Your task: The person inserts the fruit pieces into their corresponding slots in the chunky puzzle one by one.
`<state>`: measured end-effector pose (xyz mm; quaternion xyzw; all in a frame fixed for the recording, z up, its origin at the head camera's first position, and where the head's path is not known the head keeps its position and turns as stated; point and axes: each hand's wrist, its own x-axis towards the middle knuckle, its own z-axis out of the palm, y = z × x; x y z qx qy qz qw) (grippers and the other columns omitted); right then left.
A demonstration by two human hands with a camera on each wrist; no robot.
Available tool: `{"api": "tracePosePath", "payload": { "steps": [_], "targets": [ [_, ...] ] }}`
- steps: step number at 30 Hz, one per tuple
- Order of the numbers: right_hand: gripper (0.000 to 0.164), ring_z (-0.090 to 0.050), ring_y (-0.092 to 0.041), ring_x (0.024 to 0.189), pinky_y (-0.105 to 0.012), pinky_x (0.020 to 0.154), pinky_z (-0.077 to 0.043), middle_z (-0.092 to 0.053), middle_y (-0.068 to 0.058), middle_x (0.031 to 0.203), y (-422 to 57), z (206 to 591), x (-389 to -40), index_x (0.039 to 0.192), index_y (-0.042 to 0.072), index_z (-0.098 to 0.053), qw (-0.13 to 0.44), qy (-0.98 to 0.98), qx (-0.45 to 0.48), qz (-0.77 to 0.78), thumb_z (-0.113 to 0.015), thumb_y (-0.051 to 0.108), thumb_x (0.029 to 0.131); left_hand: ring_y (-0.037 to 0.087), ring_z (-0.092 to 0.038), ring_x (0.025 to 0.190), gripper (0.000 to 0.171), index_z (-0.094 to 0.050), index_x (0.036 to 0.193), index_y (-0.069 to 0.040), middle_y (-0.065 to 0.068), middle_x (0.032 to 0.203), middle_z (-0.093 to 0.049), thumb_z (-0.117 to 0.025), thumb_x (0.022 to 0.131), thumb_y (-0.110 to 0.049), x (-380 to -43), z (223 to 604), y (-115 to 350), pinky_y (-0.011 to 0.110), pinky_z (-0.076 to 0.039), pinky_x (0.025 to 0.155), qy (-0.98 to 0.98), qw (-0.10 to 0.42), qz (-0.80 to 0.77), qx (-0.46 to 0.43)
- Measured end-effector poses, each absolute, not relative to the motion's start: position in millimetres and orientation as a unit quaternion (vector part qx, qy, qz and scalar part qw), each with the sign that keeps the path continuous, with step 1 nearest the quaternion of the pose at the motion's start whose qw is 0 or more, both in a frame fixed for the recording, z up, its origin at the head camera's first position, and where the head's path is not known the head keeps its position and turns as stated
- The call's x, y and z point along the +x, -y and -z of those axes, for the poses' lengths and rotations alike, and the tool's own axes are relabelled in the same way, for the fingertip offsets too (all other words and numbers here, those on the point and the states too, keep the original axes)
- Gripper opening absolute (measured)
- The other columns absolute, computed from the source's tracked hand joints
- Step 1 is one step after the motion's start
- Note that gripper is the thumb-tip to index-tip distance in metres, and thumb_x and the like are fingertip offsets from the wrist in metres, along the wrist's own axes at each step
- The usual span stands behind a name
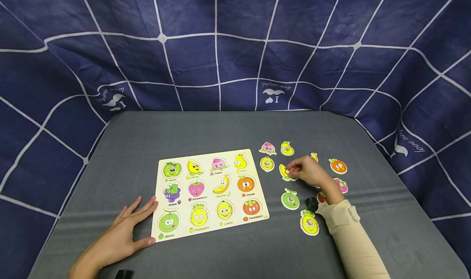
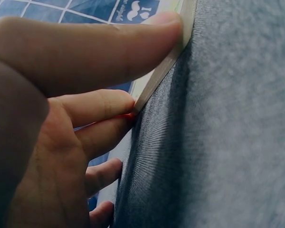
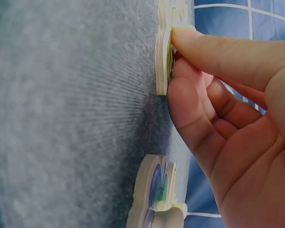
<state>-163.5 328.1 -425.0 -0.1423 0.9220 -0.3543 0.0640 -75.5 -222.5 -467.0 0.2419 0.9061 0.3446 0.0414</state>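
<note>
My left hand [image 1: 123, 230] rests at the left edge of a wooden fruit puzzle board [image 1: 185, 215], thumb at the near corner and straight fingers along the side. In the left wrist view, the thumb [image 2: 109, 52] and fingertips touch the board's edge. Right of the board, my right hand [image 1: 310, 172] pinches the knob of a yellow fruit puzzle piece [image 1: 283, 170] with green leaves. Thumb and index finger hide that knob in the right wrist view, where the piece [image 3: 161, 66] lies close on the cloth. A purple-green piece [image 3: 154, 190] is beside it.
Around the right hand lie peach [image 1: 268, 148], pear [image 1: 287, 149], lemon [image 1: 266, 164], melon [image 1: 290, 200], pineapple [image 1: 309, 223] and orange [image 1: 337, 166] pieces. The forearm partly covers others. A blue checked cloth [image 1: 235, 58] hangs behind the grey table [image 1: 206, 127].
</note>
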Motion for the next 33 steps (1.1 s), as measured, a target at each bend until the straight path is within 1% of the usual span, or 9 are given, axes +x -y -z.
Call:
{"api": "tracePosePath", "payload": {
  "steps": [6,16,25,33],
  "targets": [
    [0.006,-0.056,-0.005,0.063,-0.02,0.055,-0.047,-0.069,-0.004,0.074,-330.5,425.6,-166.7,0.087,-0.005,-0.073,0.071,-0.919,-0.156,0.354,-0.075,-0.007,0.081,0.054,-0.023,0.139,0.091,-0.049,0.146,-0.006,0.014,0.153,-0.041,-0.09,0.067,-0.024,-75.1,468.3,223.0,0.07,-0.006,0.11,-0.907,0.033,-0.341,0.244],
    [0.005,-0.054,-0.006,0.062,-0.02,0.054,-0.045,-0.07,-0.007,0.077,-331.2,424.8,-168.0,0.087,-0.005,-0.074,0.083,-0.918,-0.153,0.356,-0.076,-0.004,0.082,0.054,-0.024,0.139,0.091,-0.049,0.146,-0.006,0.014,0.152,-0.041,-0.09,0.067,-0.025,-73.5,467.3,222.5,0.07,-0.007,0.11,-0.907,0.025,-0.34,0.248],
    [0.004,-0.053,-0.004,0.061,-0.02,0.054,-0.045,-0.068,-0.004,0.073,-330.2,422.2,-167.7,0.086,-0.005,-0.073,0.086,-0.921,-0.158,0.347,-0.075,-0.006,0.082,0.054,-0.023,0.139,0.091,-0.049,0.146,-0.004,0.015,0.153,-0.04,-0.09,0.068,-0.024,-73.0,465.8,221.9,0.071,-0.007,0.109,-0.906,0.043,-0.346,0.238],
    [0.005,-0.053,-0.004,0.061,-0.02,0.054,-0.045,-0.067,-0.001,0.072,-327.6,416.7,-167.0,0.086,-0.004,-0.073,0.082,-0.922,-0.152,0.346,-0.076,-0.004,0.082,0.054,-0.023,0.139,0.09,-0.049,0.145,-0.004,0.016,0.152,-0.041,-0.09,0.067,-0.024,-72.1,465.0,221.3,0.071,-0.007,0.11,-0.907,0.039,-0.346,0.238]
  ]
}}
